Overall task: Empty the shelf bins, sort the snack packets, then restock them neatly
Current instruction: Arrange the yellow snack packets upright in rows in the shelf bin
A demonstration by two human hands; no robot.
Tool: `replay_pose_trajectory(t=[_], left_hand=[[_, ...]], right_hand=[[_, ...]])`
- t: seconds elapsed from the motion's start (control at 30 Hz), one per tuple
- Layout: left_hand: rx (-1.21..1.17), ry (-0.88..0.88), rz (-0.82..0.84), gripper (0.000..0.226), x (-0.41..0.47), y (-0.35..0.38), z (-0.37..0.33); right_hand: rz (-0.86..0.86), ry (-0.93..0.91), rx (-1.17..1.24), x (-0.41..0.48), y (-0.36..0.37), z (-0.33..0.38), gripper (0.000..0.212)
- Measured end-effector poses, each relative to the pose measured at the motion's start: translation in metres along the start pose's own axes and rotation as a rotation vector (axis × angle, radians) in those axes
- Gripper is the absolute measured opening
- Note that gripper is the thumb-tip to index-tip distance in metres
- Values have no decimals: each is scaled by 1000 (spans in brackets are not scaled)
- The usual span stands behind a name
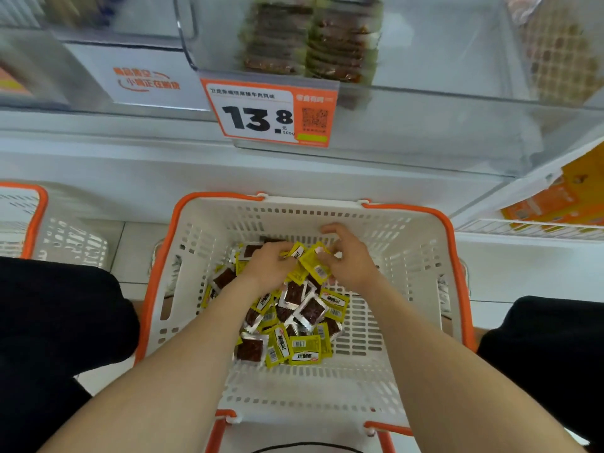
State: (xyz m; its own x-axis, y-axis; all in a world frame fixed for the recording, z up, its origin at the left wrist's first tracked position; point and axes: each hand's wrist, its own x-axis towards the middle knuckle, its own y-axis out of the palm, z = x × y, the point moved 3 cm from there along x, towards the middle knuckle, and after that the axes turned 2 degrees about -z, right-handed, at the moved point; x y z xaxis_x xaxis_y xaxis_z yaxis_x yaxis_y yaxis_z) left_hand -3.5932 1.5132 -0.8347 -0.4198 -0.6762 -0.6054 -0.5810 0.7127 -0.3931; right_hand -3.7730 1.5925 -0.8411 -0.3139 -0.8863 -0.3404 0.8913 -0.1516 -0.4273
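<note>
Head view: my left hand point(271, 263) and right hand point(354, 261) pinch yellow foil snack packets point(318, 271) inside white orange-rimmed basket point(408, 256); loose bunch may slip.

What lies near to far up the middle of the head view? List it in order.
Packet pile → left hand and right hand, side by side, gripping packets → basket far wall → price tag → bin of stacked packets.

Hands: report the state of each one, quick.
Left hand: closed, gripping yellow snack packets over the basket.
Right hand: closed, pinching a yellow packet.
</note>
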Motion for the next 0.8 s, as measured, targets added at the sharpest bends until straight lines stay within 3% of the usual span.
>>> replay_pose_trajectory(t=[0.17, 0.4, 0.5, 0.67, 0.73, 0.8], left_hand=[[-377, -104, 209, 27, -16, -1, -23], [-780, -169, 357, 31, -33, -7, -43], [-870, -180, 459, 42, -36, -1, -50], [-848, -292, 523, 41, -39, 5, -47], [-814, -315, 506, 43, -34, 7, -41], [-787, -311, 463, 43, -28, 10, -35]], right_hand=[[43, -29, -101, -1, -14, 14, 21], [-7, -62, -76, -8, -36, 29, 26], [16, -59, 2, -9, -37, 39, 35], [136, 91, 296, -16, -30, 43, 62], [212, 153, 443, -17, -23, 39, 57], [127, 244, 496, -12, -19, 24, 42]])
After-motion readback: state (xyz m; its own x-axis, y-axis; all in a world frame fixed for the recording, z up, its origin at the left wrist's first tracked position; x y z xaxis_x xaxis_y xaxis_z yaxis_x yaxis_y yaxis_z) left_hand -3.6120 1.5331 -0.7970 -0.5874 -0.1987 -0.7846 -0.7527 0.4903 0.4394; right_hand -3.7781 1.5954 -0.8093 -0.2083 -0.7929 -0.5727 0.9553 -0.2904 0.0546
